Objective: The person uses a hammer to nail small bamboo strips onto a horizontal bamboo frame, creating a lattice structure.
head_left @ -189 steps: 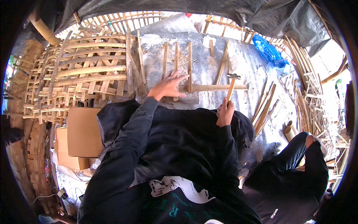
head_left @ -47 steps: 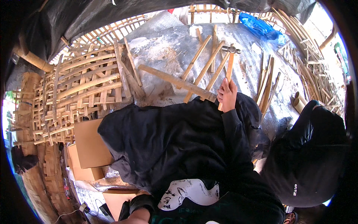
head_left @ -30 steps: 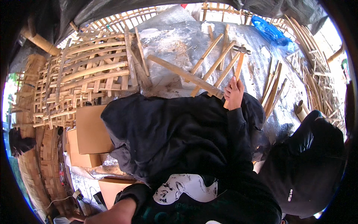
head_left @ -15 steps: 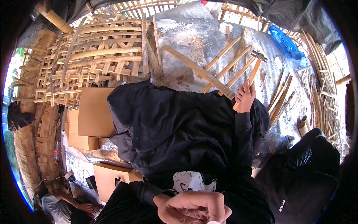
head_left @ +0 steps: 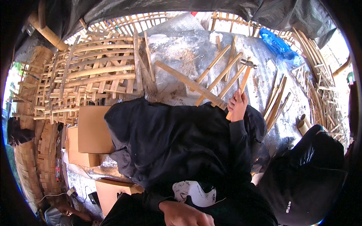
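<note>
My right hand [head_left: 237, 105] is wrapped round the wooden handle of a hammer [head_left: 246, 77], held upright with its metal head at the far end. Just left of that hand lies a thick bamboo strip [head_left: 184, 81], its near end close to my fingers. Several thinner bamboo slats [head_left: 222, 74] meet it at a slant. Down at the lower edge, close to my body, is my left hand [head_left: 186, 215], back upward. The picture's edge cuts off its fingers, so anything in them is hidden.
A woven bamboo lattice [head_left: 98, 71] stands far left, with cardboard boxes [head_left: 94, 128] nearer. Loose bamboo strips [head_left: 277, 101] and a blue plastic bag [head_left: 279, 47] lie to the right. A person in black [head_left: 301, 180] sits at my right; another person's arm [head_left: 73, 211] shows lower left.
The whole view has shifted, so things sit lower and farther left. My left hand has dropped toward the lower edge, its curled fingers now out of sight. My right hand still grips the hammer.
</note>
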A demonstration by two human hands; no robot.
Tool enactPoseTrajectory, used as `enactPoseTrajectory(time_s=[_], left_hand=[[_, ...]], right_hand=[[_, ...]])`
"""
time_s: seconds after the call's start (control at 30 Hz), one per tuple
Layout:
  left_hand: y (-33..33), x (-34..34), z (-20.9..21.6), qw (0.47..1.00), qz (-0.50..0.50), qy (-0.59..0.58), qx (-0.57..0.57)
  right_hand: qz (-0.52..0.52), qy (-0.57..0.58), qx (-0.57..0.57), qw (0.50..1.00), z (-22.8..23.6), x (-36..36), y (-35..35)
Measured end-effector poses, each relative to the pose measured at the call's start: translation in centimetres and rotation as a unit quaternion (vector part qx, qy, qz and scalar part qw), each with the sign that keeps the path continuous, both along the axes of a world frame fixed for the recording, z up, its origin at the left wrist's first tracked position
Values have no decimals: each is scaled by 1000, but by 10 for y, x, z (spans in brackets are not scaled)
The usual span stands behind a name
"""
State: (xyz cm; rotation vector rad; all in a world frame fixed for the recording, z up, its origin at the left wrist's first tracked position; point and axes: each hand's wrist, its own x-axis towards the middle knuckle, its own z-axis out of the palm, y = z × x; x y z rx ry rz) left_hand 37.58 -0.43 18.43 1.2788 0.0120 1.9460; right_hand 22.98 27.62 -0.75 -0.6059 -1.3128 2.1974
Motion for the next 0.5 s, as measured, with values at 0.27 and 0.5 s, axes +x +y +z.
enactPoseTrajectory(time_s=[0.27, 0.5], left_hand=[[-5, -41, 19, 945, -59, 323, -10], [-15, -58, 22, 934, -36, 353, -41]], right_hand=[[0, -2, -14, 1000, 4, 0, 1], [-8, -13, -12, 1000, -13, 8, 15]])
